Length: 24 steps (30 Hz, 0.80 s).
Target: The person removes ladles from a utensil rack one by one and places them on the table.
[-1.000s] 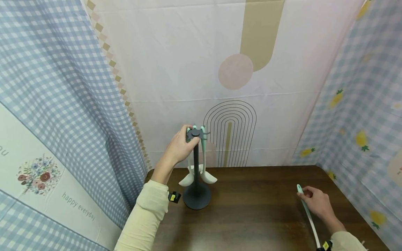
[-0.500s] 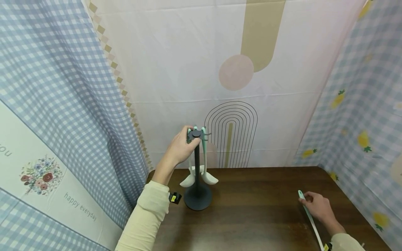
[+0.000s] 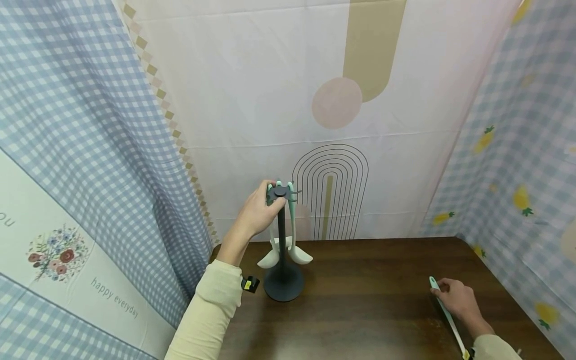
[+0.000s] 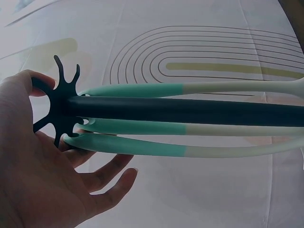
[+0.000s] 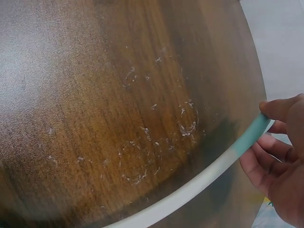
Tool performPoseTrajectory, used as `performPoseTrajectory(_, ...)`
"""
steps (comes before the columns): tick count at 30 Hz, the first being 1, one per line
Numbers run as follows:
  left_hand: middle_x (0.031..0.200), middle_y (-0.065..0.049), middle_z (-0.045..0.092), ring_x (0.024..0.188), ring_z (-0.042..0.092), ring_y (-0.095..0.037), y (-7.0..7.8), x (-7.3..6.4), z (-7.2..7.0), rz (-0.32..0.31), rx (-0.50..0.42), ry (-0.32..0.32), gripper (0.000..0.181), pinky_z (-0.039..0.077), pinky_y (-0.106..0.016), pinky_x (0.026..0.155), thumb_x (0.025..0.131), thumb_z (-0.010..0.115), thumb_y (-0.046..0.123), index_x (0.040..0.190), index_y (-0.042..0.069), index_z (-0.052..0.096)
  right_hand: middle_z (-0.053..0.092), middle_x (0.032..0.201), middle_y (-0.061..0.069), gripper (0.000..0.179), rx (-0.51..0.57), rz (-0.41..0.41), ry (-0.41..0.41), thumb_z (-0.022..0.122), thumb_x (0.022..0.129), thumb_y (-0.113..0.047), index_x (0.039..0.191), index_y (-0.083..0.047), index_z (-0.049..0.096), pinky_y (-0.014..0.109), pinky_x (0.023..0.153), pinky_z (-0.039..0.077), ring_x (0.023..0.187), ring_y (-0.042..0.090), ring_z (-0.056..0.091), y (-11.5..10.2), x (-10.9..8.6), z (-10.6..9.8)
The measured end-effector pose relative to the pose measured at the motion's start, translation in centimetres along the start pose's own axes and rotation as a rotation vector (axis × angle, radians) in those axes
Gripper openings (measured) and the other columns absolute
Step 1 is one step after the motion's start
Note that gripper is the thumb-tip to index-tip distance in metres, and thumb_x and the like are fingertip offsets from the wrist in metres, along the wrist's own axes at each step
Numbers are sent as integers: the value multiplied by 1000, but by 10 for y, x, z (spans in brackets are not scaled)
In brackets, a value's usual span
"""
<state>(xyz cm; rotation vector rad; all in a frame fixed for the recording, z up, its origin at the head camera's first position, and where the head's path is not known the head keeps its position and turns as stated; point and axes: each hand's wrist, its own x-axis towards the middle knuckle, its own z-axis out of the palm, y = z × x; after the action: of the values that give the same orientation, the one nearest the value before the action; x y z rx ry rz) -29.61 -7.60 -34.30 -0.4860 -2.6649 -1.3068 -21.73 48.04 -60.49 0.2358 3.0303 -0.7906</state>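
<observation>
At the top of a dark utensil stand (image 3: 282, 250), my left hand (image 3: 258, 210) grips the hooked ring, thumb in front. Three utensils with mint-green and cream handles hang from its hooks; in the left wrist view one handle (image 4: 137, 90) lies above the post and two below it. Pale spoon-like heads, such as the right one (image 3: 300, 256), hang near the base. Over the right side of the table, my right hand (image 3: 459, 301) pinches the green end of another long-handled kitchen utensil (image 5: 190, 190) between thumb and fingers. That utensil's head is out of view.
The brown wooden table (image 3: 360, 300) carries pale scuff marks (image 5: 137, 175) below the right hand. A patterned cloth (image 3: 252, 100) hangs behind it, with checked curtains on the left (image 3: 112, 125) and right (image 3: 508, 175).
My right hand has moved a little toward me and to the right, carrying the utensil with it. The left hand keeps its grip on the stand.
</observation>
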Motion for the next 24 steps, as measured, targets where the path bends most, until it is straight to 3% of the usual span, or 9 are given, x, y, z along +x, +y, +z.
performPoseTrajectory(3,143,-15,57,111,61,-33,-1,1,0,5,3,5,64,52,-51,90,99,53,44,154,14,43,67,81,5,42,-7,3,-20,71,99,-28,114,11,69,38,59,43,67,20,53,1,0,1)
performPoseTrajectory(10,140,-14,59,112,61,-32,-3,3,1,15,18,22,64,52,-51,93,97,54,44,152,14,46,71,108,32,52,7,57,-103,71,100,-33,121,14,68,39,60,45,71,23,56,0,2,3)
performPoseTrajectory(19,143,-16,57,114,61,-33,-4,2,-1,9,1,8,63,52,-51,92,99,54,45,153,13,44,69,114,35,49,-18,74,-101,75,98,-32,119,12,71,43,62,50,75,26,64,2,6,10)
performPoseTrajectory(24,146,-15,56,119,61,-33,-3,3,-1,10,13,-7,64,52,-52,95,99,53,46,154,14,43,68,117,36,50,-32,91,-109,77,96,-35,119,10,73,50,66,54,84,40,69,4,7,12)
